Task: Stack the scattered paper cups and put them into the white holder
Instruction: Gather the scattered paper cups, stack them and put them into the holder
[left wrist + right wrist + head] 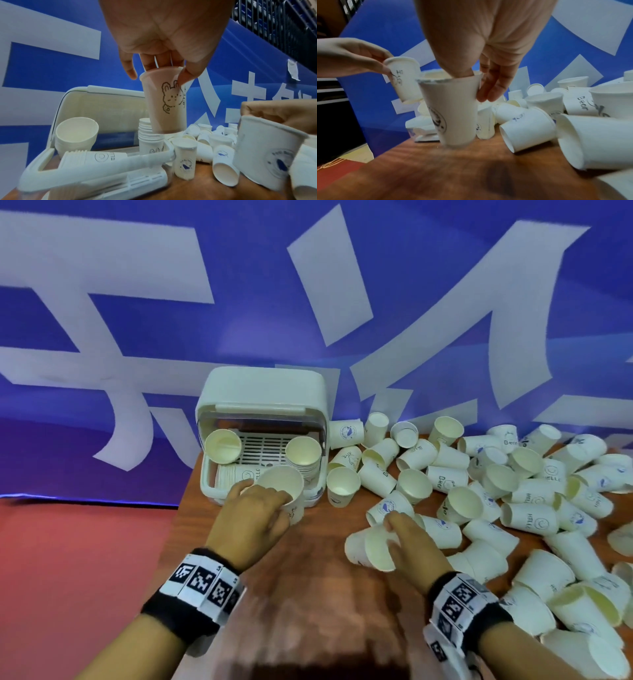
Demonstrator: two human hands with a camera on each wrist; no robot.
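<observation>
The white holder (260, 392) stands open at the table's back left, with two upright cup stacks (303, 453) and one lying stack (96, 157) inside. My left hand (270, 501) pinches a rabbit-print paper cup (164, 102) by its rim, upright, just above the holder's front right corner. To the right, my right hand (394, 529) grips another printed cup (453, 111), thumb inside the rim and fingers outside, its base close to the wooden table (471, 162). Many loose cups (479, 474) lie scattered across the right side.
A blue banner with large white characters (308, 285) hangs right behind the table. The table's left edge runs just beside the holder, with red floor (68, 559) beyond it. Tipped cups (527, 128) lie close to my right hand.
</observation>
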